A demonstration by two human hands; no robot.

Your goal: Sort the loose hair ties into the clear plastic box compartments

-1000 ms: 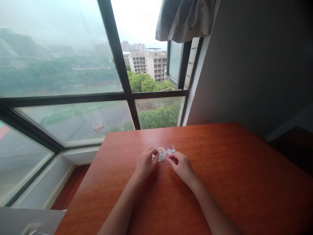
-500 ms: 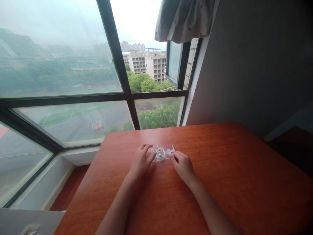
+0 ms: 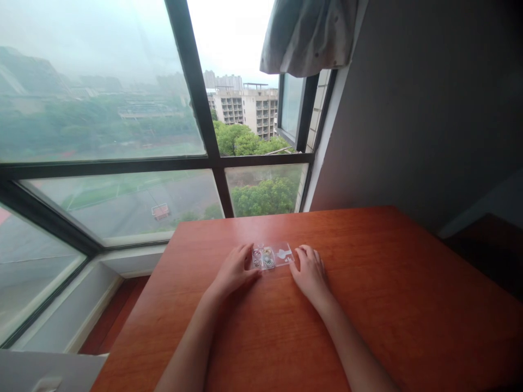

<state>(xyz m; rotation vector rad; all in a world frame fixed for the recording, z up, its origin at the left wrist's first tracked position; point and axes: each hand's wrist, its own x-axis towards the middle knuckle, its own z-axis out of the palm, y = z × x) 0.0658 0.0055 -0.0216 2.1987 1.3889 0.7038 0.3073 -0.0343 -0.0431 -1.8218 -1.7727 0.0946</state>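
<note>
On the table lies a small clear plastic case (image 3: 267, 259) with its lid (image 3: 283, 254) folded open to the right. Several small ring-shaped items (image 3: 268, 260) sit in its compartments; their kind is too small to tell. The lid bears a pale white shape. My left hand (image 3: 236, 269) rests around the left end of the case, fingertips at the far corner and thumb by the near corner, fingers apart. Beside the lid's right edge, my right hand (image 3: 309, 269) lies with curved, parted fingers, its thumb close to or touching that edge.
The reddish-brown wooden table (image 3: 261, 337) reaches to a large window with dark frames (image 3: 163, 164). One sash (image 3: 292, 109) stands open under a bunched grey curtain (image 3: 308, 38). A dark wall (image 3: 408, 120) rises on the right.
My right hand has moved right, off the lid, and its fingers have parted. My left fingers have drawn back from over the case to its left end, so more of it shows.
</note>
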